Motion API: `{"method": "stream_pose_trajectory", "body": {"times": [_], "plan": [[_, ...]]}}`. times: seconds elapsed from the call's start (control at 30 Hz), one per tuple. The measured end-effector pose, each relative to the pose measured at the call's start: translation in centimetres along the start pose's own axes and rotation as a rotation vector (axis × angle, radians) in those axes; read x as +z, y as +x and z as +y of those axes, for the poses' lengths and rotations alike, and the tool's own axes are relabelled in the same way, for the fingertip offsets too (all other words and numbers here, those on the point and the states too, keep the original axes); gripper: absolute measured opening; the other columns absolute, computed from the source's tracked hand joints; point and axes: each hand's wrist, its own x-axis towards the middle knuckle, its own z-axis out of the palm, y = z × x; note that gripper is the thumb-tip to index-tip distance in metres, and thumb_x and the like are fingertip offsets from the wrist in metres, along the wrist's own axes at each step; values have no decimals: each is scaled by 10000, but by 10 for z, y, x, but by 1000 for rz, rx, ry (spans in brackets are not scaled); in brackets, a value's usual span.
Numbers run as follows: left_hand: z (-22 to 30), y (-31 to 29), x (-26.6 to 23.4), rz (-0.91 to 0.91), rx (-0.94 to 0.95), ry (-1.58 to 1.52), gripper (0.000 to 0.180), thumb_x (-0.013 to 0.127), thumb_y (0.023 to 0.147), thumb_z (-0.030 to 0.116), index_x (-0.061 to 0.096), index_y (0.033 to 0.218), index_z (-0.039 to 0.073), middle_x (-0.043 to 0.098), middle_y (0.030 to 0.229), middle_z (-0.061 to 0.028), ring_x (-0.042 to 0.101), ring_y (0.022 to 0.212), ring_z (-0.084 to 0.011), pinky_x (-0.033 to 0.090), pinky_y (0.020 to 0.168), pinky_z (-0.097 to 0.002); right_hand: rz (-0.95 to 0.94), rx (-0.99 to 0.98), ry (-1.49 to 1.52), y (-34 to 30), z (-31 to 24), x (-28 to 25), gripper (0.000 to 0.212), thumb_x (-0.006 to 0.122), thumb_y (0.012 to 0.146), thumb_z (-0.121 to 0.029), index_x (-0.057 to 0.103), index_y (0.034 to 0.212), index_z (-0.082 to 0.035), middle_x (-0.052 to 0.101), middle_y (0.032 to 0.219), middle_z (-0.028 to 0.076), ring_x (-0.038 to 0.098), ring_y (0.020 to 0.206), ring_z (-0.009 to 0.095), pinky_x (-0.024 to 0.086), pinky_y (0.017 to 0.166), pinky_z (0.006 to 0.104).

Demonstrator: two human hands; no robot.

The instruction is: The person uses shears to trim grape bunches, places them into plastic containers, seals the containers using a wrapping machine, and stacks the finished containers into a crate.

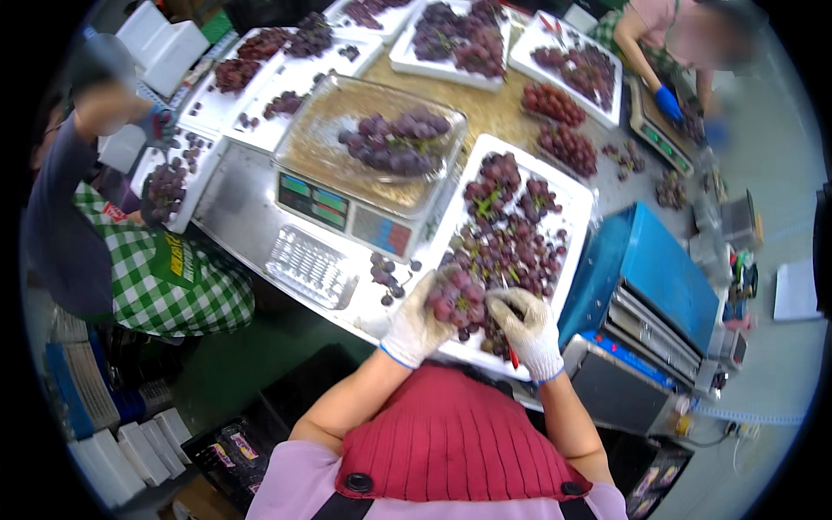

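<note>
My left hand, in a white work glove, is closed round a bunch of reddish-purple grapes. Beside it, my gloved right hand is closed on small red-handled snips; the red end shows below the palm, and the fingers cover most of the rest. Both hands are over the near edge of a white foam tray, which holds loose and clustered grapes. To the left, a few dark grapes lie near an unfilled clear plastic punnet.
A digital scale carries a clear punnet of dark grapes. Packed grape punnets stand beyond my tray. Blue binders are close on the right. One co-worker is at the left, another at the far right.
</note>
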Motion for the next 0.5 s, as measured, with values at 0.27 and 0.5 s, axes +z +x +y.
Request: {"method": "stream_pose_trajectory", "body": {"times": [0.27, 0.5], "plan": [[22, 8, -26, -222, 50, -60, 400, 458, 1018, 330, 536, 1269, 28, 623, 1169, -89, 604, 1072, -288, 520, 849, -387, -109, -133, -305, 27, -20, 22, 372, 715, 821, -280, 663, 1109, -50, 654, 937, 149, 647, 847, 278, 512, 767, 349], [47, 6, 3, -240, 176, -57, 487, 457, 1004, 424, 494, 1323, 59, 623, 1095, -85, 628, 911, -184, 529, 784, -351, -190, 87, 237, 60, -9, 48, 325, 690, 890, -195, 630, 1123, 24, 670, 1007, 65, 606, 894, 110, 500, 813, 276]]}}
